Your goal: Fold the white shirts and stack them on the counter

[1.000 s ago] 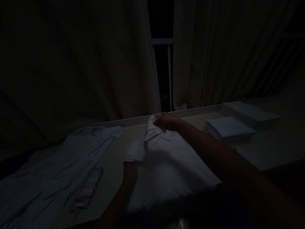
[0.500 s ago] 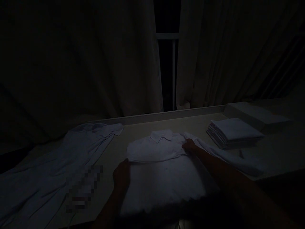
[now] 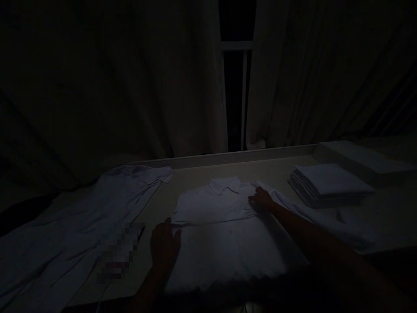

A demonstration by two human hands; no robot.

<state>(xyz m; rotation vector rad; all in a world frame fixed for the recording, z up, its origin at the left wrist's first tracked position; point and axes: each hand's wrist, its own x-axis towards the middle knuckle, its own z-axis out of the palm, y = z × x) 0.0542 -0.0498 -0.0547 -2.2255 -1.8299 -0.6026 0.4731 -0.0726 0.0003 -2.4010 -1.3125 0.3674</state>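
Your white collared shirt lies flat mid-table, collar at the far edge, left sleeve side already folded across the chest. Your left hand is flat, fingers spread, pressing the shirt's left edge just below that fold. Your right hand rests at the right shoulder, fingers curled onto the fabric; too dark to tell if it's pinching cloth or just pressing.

To do this fold well, I'd say: keep the left hand pinning the edge so the body doesn't creep, take the right sleeve at the shoulder seam, and bring it across parallel to the left fold, with the collar centred.

Around you: the right sleeve trails out toward a stack of folded whites, near but apart. Another unfolded shirt is spread out on the left, with a small blurred item just beside your left hand. Curtains behind. Nothing lies across the fold path.
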